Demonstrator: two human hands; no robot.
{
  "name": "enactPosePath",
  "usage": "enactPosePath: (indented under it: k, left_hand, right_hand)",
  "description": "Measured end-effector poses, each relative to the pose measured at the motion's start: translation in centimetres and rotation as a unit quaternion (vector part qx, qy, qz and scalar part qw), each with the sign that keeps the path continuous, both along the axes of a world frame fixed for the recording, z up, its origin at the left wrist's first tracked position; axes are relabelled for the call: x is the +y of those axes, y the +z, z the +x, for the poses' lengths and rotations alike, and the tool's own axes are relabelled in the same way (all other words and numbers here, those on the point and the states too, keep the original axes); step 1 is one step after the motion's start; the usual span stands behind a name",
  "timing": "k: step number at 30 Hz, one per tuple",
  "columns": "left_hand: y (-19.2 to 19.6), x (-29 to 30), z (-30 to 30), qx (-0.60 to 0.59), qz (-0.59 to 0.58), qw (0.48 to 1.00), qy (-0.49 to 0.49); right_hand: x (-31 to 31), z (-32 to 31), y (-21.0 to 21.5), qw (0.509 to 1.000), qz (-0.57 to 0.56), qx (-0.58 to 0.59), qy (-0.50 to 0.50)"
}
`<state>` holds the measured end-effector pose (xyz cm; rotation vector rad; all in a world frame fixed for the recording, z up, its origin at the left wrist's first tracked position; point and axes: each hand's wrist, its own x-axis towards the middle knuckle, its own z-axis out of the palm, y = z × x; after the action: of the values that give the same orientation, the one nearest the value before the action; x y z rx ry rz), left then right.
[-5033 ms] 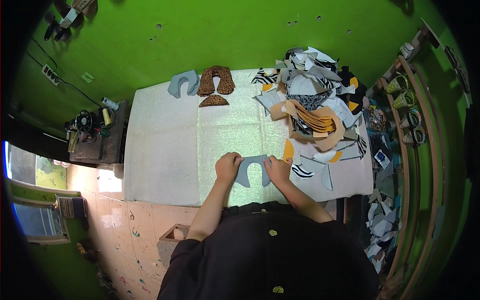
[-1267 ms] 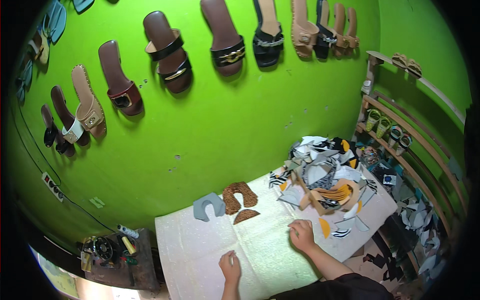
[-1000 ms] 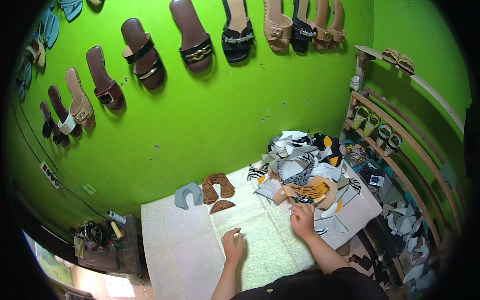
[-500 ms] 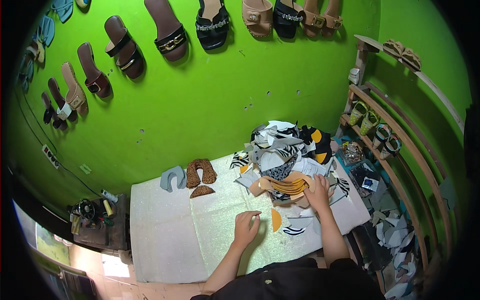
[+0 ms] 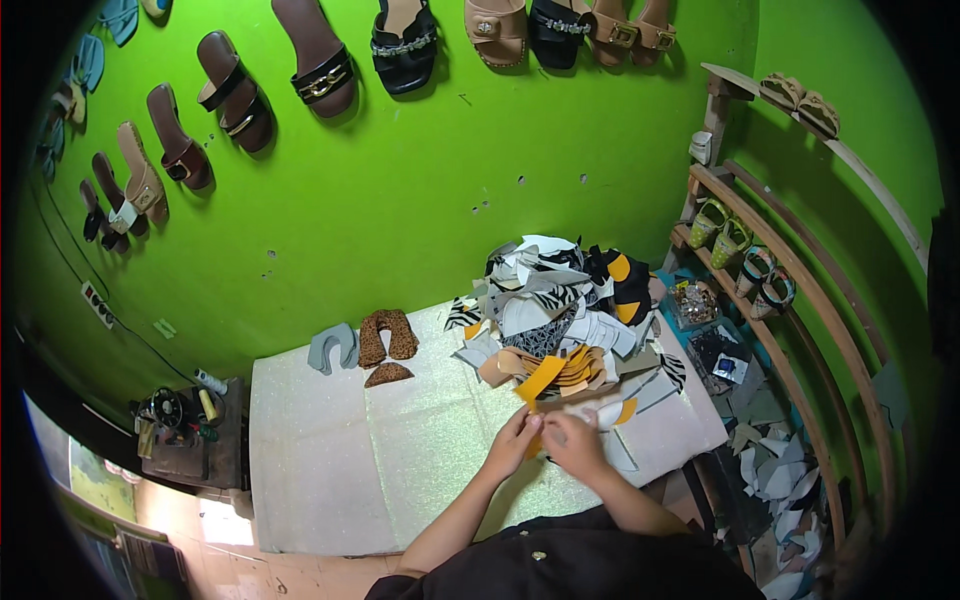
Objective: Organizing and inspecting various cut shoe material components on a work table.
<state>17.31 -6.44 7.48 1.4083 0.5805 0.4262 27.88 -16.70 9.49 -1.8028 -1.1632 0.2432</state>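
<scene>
Both my hands are close together over the front of the table, fingers closed. My left hand (image 5: 513,441) pinches a yellow-orange cut piece of sheet material (image 5: 541,378), whose wide end sticks up and away from me. My right hand (image 5: 574,444) closes on the same piece from the right; its fingertips are partly hidden. More yellow shows between the hands. Just beyond is a bundle of tan and yellow curved pieces (image 5: 577,368). It lies against a heap of white, grey, black and zebra-striped scraps (image 5: 535,312).
Grey (image 5: 334,348) and leopard-print U-shaped pieces (image 5: 388,337) lie left on the pale table (image 5: 310,450), with a leopard-print half-moon (image 5: 389,374) below. Right stand a wooden rack (image 5: 800,235) and a scrap pile (image 5: 785,470). A small dark bench (image 5: 195,450) is at left.
My right hand has left the tan and yellow bundle and come toward me, beside my left hand. A yellow piece is now up between them. The view has shifted slightly.
</scene>
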Motion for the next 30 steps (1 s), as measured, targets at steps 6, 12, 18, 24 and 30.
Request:
enactPosePath:
  k: [6,12,18,24,30]
  left_hand:
    - [0.6,0.5,-2.6,-0.009,0.001,0.999,0.035]
    - [3.7,1.7,-8.1,0.176,0.216,0.937,-0.211]
    - [2.1,3.3,-12.1,0.156,0.095,0.964,-0.191]
    - [-1.5,5.0,-14.6,0.208,-0.035,0.968,-0.138]
    - [-6.7,4.7,-14.1,0.290,0.251,0.918,0.098]
  right_hand:
    - [-1.2,-2.5,0.1,0.990,0.048,-0.069,0.110]
    - [0.3,-2.8,1.6,0.992,0.087,-0.061,0.074]
    - [2.1,-1.1,-3.3,0.884,-0.129,0.213,0.396]
    - [2.6,-4.1,-7.2,0.893,-0.171,0.293,0.296]
    - [3.0,-7.1,-11.1,0.960,-0.211,0.090,0.162]
